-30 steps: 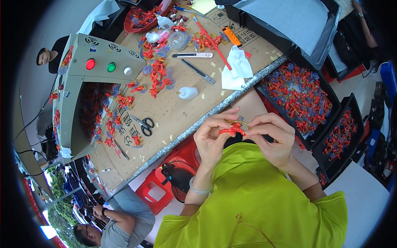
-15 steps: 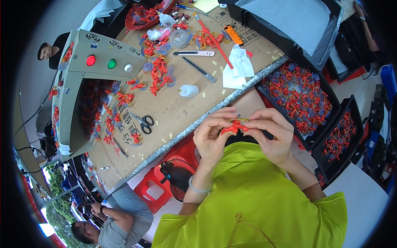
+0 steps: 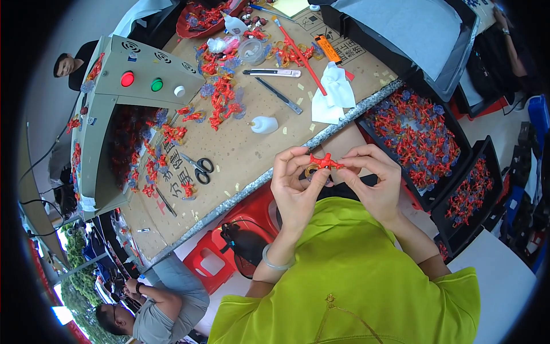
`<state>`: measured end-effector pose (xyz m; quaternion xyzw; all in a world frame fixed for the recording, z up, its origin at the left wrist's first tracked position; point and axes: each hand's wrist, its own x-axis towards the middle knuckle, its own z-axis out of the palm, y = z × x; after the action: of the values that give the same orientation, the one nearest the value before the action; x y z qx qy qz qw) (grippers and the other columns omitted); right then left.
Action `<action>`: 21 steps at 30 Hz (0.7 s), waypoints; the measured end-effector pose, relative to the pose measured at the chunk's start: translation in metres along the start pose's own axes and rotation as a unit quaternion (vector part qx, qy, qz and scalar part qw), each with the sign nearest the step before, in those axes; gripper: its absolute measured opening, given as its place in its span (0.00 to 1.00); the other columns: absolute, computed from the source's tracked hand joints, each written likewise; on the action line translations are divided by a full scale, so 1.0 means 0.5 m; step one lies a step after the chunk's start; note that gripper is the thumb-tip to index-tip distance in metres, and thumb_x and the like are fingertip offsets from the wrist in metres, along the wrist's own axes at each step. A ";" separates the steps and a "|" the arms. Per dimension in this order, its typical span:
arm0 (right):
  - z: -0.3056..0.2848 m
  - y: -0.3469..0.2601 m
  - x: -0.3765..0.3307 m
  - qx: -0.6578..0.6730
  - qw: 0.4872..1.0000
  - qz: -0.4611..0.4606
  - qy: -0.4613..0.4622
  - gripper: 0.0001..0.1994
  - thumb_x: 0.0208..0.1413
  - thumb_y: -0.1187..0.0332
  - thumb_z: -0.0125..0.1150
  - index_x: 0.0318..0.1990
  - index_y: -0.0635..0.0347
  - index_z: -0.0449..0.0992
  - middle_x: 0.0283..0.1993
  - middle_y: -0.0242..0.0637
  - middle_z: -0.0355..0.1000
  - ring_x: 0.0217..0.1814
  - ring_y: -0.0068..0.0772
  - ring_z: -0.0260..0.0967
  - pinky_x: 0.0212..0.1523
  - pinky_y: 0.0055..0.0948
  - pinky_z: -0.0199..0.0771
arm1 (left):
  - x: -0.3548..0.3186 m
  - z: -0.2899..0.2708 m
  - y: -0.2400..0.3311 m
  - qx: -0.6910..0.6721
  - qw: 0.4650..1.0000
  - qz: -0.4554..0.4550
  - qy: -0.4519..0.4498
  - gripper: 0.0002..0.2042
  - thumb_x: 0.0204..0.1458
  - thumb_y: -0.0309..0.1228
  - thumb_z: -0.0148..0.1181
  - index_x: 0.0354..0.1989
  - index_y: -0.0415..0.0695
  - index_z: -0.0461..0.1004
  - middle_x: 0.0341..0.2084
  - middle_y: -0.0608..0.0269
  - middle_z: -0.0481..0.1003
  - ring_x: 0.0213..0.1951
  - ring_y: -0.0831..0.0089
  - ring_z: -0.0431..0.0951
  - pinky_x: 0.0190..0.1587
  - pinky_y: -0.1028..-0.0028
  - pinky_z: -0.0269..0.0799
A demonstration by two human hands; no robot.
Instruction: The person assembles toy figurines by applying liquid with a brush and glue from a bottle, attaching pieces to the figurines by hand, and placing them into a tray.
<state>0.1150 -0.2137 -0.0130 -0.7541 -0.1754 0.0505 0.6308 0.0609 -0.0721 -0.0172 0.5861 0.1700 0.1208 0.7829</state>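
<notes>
A small red plastic piece [image 3: 326, 161] is pinched between both my hands, held in front of my chest just off the edge of the cardboard-covered table [image 3: 240, 155]. My left hand [image 3: 295, 186] grips its left end with thumb and fingers. My right hand [image 3: 372, 180] holds the right end. A yellowish ring-shaped bit sits under the red piece against my left fingers. My green shirt fills the lower part of the view.
Several red pieces [image 3: 215, 100], scissors [image 3: 199, 167], a utility knife [image 3: 271, 73], a white cloth [image 3: 332, 92] and a small white bottle [image 3: 263, 124] lie on the table. A grey box with red and green buttons [image 3: 134, 77] stands left. Black trays of red parts [image 3: 418, 137] sit right. Other people are nearby.
My hands have stayed together on the red piece, shifting it slightly; my fingers have adjusted their grip. Nothing on the table has moved.
</notes>
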 end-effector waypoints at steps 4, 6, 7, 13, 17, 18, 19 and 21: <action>0.005 0.019 -0.006 0.056 0.996 0.066 -0.003 0.07 0.45 0.77 0.67 0.34 0.66 0.79 0.35 0.36 0.73 0.33 0.20 0.71 0.35 0.18 0.71 | -0.004 0.003 0.007 0.026 0.999 -0.031 0.006 0.25 0.45 0.13 0.60 0.51 0.36 0.57 0.39 0.54 0.72 0.41 0.73 0.75 0.36 0.77 0.77; 0.013 0.027 -0.009 0.154 0.981 0.120 0.009 0.07 0.47 0.76 0.66 0.35 0.67 0.79 0.35 0.35 0.73 0.33 0.20 0.70 0.34 0.18 0.70 | -0.005 0.000 0.003 0.057 0.998 0.024 -0.017 0.29 0.43 0.14 0.62 0.53 0.37 0.55 0.40 0.54 0.72 0.39 0.76 0.74 0.37 0.80 0.73; 0.015 0.029 -0.009 0.250 0.952 0.174 0.021 0.08 0.48 0.75 0.65 0.36 0.69 0.78 0.35 0.34 0.74 0.33 0.19 0.70 0.34 0.18 0.70 | -0.005 0.001 0.006 0.057 0.998 0.024 -0.017 0.29 0.43 0.14 0.62 0.53 0.37 0.55 0.40 0.54 0.72 0.39 0.76 0.74 0.37 0.80 0.73; 0.004 0.038 -0.006 0.305 0.910 0.282 -0.006 0.11 0.52 0.69 0.62 0.38 0.69 0.77 0.33 0.35 0.76 0.32 0.19 0.70 0.35 0.17 0.69 | -0.007 0.017 0.014 0.100 0.991 0.093 -0.015 0.31 0.40 0.13 0.63 0.54 0.37 0.55 0.45 0.50 0.71 0.36 0.78 0.72 0.35 0.81 0.70; 0.006 0.041 -0.010 0.309 0.908 0.283 -0.007 0.11 0.53 0.69 0.62 0.39 0.69 0.77 0.34 0.35 0.76 0.31 0.18 0.69 0.36 0.18 0.69 | -0.011 0.018 0.011 0.139 0.982 0.130 0.009 0.30 0.40 0.13 0.64 0.53 0.36 0.56 0.48 0.49 0.69 0.37 0.77 0.72 0.34 0.82 0.70; 0.005 0.041 -0.010 0.307 0.908 0.285 -0.006 0.11 0.53 0.69 0.62 0.39 0.69 0.77 0.34 0.35 0.76 0.31 0.18 0.69 0.36 0.18 0.69 | -0.011 0.019 0.012 0.144 0.980 0.138 0.007 0.30 0.40 0.14 0.64 0.53 0.35 0.57 0.47 0.49 0.70 0.37 0.77 0.72 0.34 0.83 0.69; 0.006 0.042 -0.010 0.306 0.908 0.287 -0.005 0.11 0.53 0.69 0.62 0.39 0.69 0.77 0.34 0.35 0.76 0.31 0.18 0.69 0.35 0.18 0.68 | -0.012 0.018 0.012 0.144 0.980 0.138 0.007 0.30 0.40 0.14 0.64 0.53 0.35 0.57 0.47 0.49 0.70 0.37 0.77 0.72 0.34 0.83 0.69; 0.006 0.044 -0.012 0.311 0.907 0.283 -0.006 0.11 0.52 0.69 0.62 0.39 0.69 0.77 0.34 0.34 0.76 0.31 0.18 0.69 0.35 0.17 0.68 | -0.013 0.017 0.012 0.158 0.977 0.141 0.006 0.29 0.41 0.14 0.65 0.52 0.36 0.57 0.47 0.49 0.71 0.39 0.76 0.73 0.33 0.82 0.69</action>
<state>0.1128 -0.2158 -0.0359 -0.5376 0.0658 0.2835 0.7914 0.0585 -0.0801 -0.0085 0.7198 0.1071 0.2054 0.6543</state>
